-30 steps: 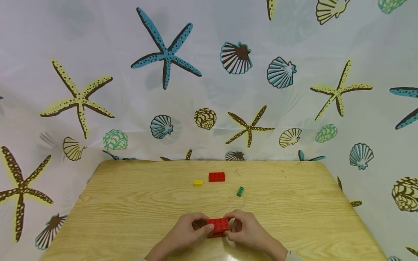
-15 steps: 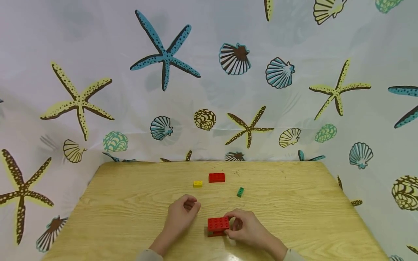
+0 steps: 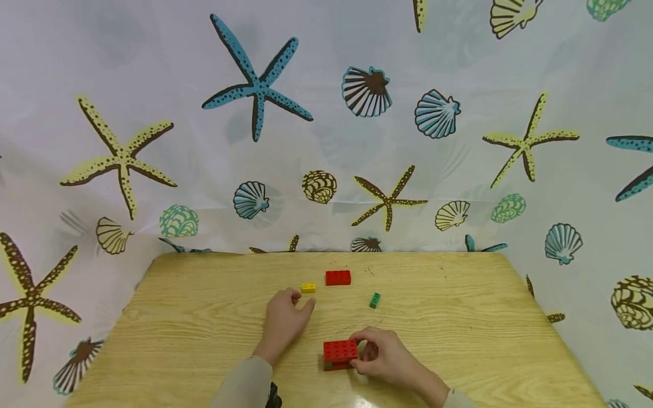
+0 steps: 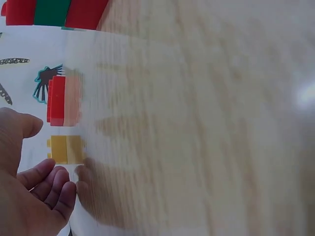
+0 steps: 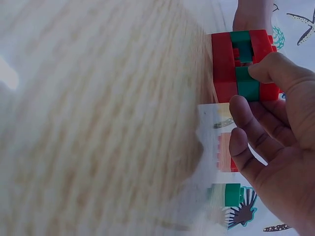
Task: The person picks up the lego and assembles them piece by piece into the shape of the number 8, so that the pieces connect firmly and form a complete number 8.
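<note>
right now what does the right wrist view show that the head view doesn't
Only the right wrist view shows the green layer sandwiched between red layers in the stacked red-and-green brick block, and the right hand's thumb pressed on that side. Only the head view shows the whole wooden table, the left hand near the small yellow brick, and the seashell-print curtain. Both show the block, the right hand holding it, the loose flat red brick and the small green brick.
</note>
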